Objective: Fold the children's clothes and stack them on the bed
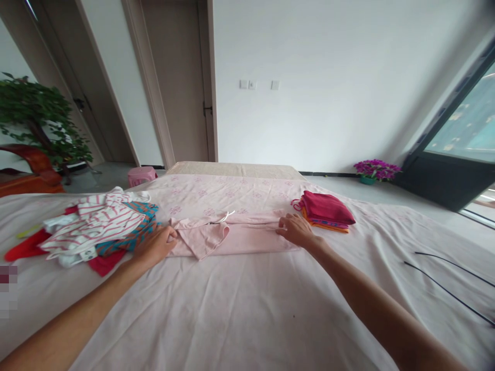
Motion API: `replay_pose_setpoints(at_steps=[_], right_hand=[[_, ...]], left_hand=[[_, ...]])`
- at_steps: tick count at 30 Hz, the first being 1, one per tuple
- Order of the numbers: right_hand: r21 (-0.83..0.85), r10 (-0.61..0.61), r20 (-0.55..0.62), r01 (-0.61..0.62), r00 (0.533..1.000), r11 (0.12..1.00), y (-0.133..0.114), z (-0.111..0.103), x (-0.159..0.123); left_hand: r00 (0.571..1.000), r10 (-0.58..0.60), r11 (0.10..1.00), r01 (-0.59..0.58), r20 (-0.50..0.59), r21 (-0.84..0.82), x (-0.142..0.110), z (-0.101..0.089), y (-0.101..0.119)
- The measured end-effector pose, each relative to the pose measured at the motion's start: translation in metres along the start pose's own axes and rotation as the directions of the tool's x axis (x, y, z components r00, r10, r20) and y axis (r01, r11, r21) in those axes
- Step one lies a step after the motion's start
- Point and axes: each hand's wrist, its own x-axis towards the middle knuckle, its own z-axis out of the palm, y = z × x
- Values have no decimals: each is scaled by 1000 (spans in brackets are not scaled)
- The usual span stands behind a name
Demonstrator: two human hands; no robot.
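Note:
A pale pink short-sleeved shirt (247, 239) lies folded into a long strip across the bed in front of me. One sleeve is turned over towards me, and a white string shows near its upper edge. My left hand (160, 242) is closed on the shirt's left end, fingers curled against the cloth. At the other end my right hand (297, 230) has its fingers bent and pinched on the fabric. Just beyond the right hand sits a stack of folded clothes (328, 208), dark red on top with orange below.
Left of the shirt is a loose heap of clothes (96, 226), with a red-striped white piece on top. A pale pink sheet (240, 309) covers the bed. Two black cords (448, 288) lie at right. A pink stool (141, 176) and purple flowers (376, 169) stand beyond.

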Motion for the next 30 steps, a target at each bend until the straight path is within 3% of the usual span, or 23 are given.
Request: replay_pose_setpoints(at_steps=[3, 6, 9, 12, 16, 19, 21, 23, 26, 28, 30], right_hand=[[114, -80, -7, 80, 997, 990, 9, -1, 4], [323, -100, 36, 83, 994, 943, 16, -4, 0], [500, -188, 52, 138, 981, 855, 19, -18, -14], [659, -318, 108, 172, 942, 732, 22, -39, -34], [718, -439, 291, 110, 850, 688, 29, -58, -61], [712, -520, 496, 19, 695, 702, 36, -62, -72], [726, -544, 554, -46, 630, 686, 41, -60, -71], [739, -515, 541, -83, 665, 669, 44, -53, -60], [694, -370, 378, 5, 848, 720, 41, -35, -31], [543, -261, 179, 126, 949, 830, 33, -22, -9], [323, -221, 10, 206, 975, 924, 23, -9, 9]], left_hand=[[997, -71, 997, 71, -13, -25, 1, -3, 2], [995, -87, 990, 92, 53, -107, 1, -9, 4], [989, 43, 974, -10, 141, -226, -5, -21, 3], [930, 209, 950, -119, 303, -290, -21, -35, -1], [817, 340, 931, -220, 465, -292, -54, -49, -9], [729, 392, 918, -269, 561, -293, -66, -54, -15], [739, 374, 927, -274, 560, -258, -62, -54, -16], [828, 301, 953, -239, 473, -187, -49, -53, -11], [951, 175, 985, -165, 255, -59, -23, -45, 8], [984, 131, 988, -139, 121, 60, -8, -35, 24], [992, 117, 969, -123, 40, 215, 3, -23, 37]])
